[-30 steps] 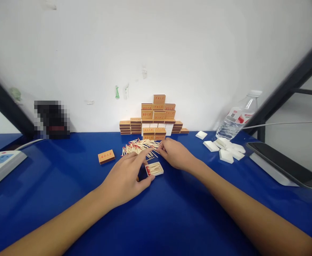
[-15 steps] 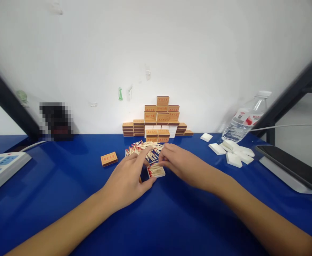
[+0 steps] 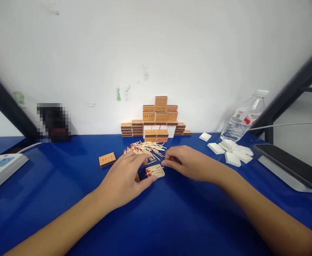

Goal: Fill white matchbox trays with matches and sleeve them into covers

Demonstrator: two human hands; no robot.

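Observation:
A small white matchbox tray [image 3: 160,174] holds loose red-tipped matches [image 3: 152,171], some lying askew over its rim. My left hand [image 3: 128,172] curves around the tray's left side, thumb at the near edge and bent fingers by the far edge. Part of an orange matchbox piece [image 3: 137,177] shows beneath that palm; most of it is hidden. Just off the tray's right end, my right hand [image 3: 184,161] is closed with thumb and forefinger pinched; what lies between the fingertips is too small to make out. Behind both hands spreads a heap of matches [image 3: 145,147].
Orange matchboxes [image 3: 148,116] and white trays [image 3: 171,131] are stacked against the wall. A single matchbox [image 3: 107,159] lies left. To the right are white trays [image 3: 232,159], a water bottle [image 3: 236,124] and a phone [image 3: 291,165] on a stand. A power strip [image 3: 5,170] sits far left.
My right hand has drawn slightly right, away from the tray. The matches in the tray lie more unevenly. My left hand keeps its place around the tray, and the view has shifted a little.

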